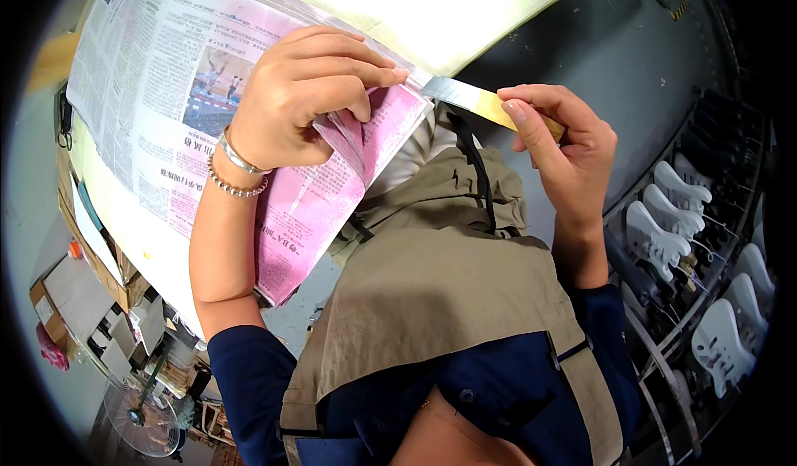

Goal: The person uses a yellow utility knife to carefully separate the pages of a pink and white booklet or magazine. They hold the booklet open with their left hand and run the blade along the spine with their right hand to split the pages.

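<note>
A newspaper (141, 84) lies over the pale work table on the left, its nearer part stained pink and creased. My left hand (307, 92) is on this pink part, fingers bent around a crumpled fold. The index fingertip reaches the paper's right edge. My right hand (564, 142) holds a thin, flat blade-like strip (465, 94), silver-grey toward its tip and yellow toward my fingers. Thumb and fingers pinch its yellow end. The strip's tip points left, close to the newspaper's edge and my left fingertips; whether it touches the paper I cannot tell.
The pale yellow table top (390, 5) extends behind the newspaper. On the right, a curved metal rack (664, 358) carries several white guitar bodies (656, 234) and dark ones. A fan (141, 416) and boxes stand at the lower left. My tan apron (448, 300) hangs below my hands.
</note>
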Motion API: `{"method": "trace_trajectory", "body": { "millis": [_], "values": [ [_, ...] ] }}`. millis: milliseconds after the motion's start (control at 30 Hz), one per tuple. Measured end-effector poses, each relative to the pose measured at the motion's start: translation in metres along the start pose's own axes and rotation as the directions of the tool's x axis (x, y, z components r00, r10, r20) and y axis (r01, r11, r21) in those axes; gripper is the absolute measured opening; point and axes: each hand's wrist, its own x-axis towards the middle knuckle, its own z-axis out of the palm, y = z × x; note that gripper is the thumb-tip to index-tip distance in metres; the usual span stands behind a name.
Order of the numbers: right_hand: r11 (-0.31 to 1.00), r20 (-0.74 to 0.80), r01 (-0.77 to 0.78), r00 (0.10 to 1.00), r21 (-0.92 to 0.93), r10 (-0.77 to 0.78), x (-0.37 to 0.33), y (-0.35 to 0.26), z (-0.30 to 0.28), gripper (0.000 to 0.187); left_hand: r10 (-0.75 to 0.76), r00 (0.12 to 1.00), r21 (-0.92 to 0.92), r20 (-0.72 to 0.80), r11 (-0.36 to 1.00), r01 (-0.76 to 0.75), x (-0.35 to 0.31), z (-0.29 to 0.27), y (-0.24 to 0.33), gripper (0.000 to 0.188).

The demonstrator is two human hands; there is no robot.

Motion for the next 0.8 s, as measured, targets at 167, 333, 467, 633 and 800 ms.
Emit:
{"method": "trace_trajectory", "body": {
  "millis": [167,333,467,633,800],
  "values": [
    [1.000,0.006,-0.002,1.000,-0.016,0.003,0.001,0.001,-0.001,0.010,0.006,1.000,0.020,0.003,1.000,-0.006,-0.001,0.002,-0.002,0.025],
    [1.000,0.002,0.009,1.000,-0.005,-0.009,0.002,0.000,-0.001,0.010,0.004,1.000,-0.015,0.008,1.000,-0.004,0.001,-0.002,-0.001,0.028],
    [0.998,0.044,0.039,0.998,-0.043,-0.037,0.007,-0.001,-0.002,0.011,-0.022,1.000,-0.045,0.007,0.999,0.023,-0.001,0.000,-0.002,0.031],
    [0.991,0.142,0.081,0.988,-0.107,-0.066,0.020,-0.002,-0.008,0.013,-0.021,1.000,-0.053,0.005,0.998,0.021,0.000,0.000,-0.001,0.031],
    [0.990,0.197,0.066,0.980,-0.123,-0.040,0.035,-0.005,-0.011,0.015,-0.023,1.000,-0.054,0.001,0.998,0.023,0.001,0.001,0.000,0.029]
  ]
}}
